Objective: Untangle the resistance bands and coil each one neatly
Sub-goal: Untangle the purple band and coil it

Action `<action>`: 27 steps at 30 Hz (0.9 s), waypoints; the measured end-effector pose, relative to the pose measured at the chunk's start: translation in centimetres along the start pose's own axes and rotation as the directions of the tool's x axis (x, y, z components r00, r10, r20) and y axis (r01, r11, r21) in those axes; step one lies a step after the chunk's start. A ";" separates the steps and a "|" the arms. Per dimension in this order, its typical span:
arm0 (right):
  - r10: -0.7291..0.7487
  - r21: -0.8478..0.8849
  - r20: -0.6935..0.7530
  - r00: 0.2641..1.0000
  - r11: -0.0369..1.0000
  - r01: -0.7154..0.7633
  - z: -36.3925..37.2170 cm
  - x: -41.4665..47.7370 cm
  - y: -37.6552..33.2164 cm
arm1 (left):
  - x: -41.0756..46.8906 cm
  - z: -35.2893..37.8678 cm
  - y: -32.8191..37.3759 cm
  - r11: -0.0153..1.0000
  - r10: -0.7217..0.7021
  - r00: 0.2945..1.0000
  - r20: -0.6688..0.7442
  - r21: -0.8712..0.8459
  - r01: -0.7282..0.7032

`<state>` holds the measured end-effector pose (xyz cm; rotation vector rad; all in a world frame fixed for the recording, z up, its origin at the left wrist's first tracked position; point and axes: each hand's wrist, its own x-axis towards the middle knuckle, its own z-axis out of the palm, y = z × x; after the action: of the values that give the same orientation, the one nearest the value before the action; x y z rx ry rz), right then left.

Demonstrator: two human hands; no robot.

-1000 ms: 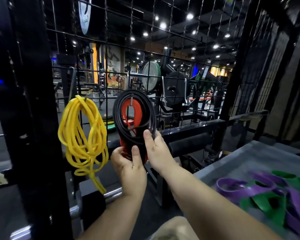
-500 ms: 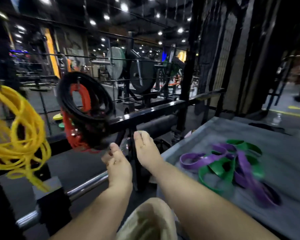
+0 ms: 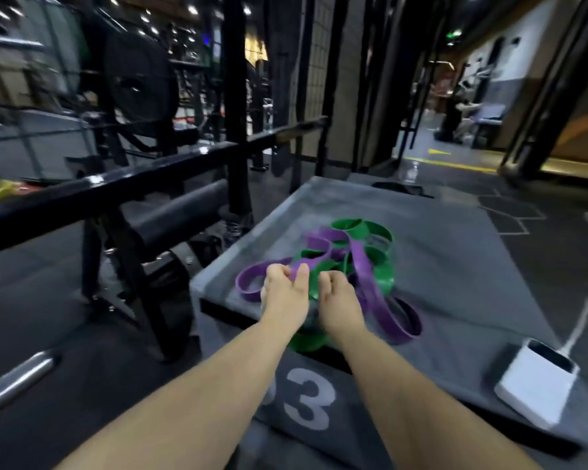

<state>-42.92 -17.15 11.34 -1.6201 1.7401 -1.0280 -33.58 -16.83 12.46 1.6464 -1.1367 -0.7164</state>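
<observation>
Head view: left grip [image 3: 284,286] half-curled at purple band [image 3: 360,262], hold unclear; right grip [image 3: 336,296] loose, empty. Likely light, floppy, stretchy; pinch loop beside left grip.

both arms are uncovered: the left forearm [image 3: 197,385] and the right forearm [image 3: 404,395] show bare from the bottom edge of the view up to the wrists. the left hand [image 3: 283,293] and the right hand [image 3: 338,305] are bare too, their fingers softened by motion blur.
</observation>
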 end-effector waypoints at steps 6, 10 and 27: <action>0.093 -0.192 -0.176 0.980 0.973 -0.127 -3.5 3.3 5.5 | 3.3 4.3 -1.7 0.800 0.288 0.954 0.083 0.527 -0.287; 0.055 -0.338 -0.241 0.969 0.931 -0.137 -3.9 5.0 6.8 | 6.5 5.1 -2.9 0.762 0.223 0.966 0.132 0.594 -0.258; 0.139 -0.573 -0.111 0.984 0.800 -0.177 -5.2 7.0 8.5 | 11.1 2.5 -2.5 0.739 -0.092 0.906 0.413 0.638 -0.216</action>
<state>-52.95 -23.34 8.01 -1.7518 2.3485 -0.4814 -30.56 -27.77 9.85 2.0893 -1.9332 -0.6691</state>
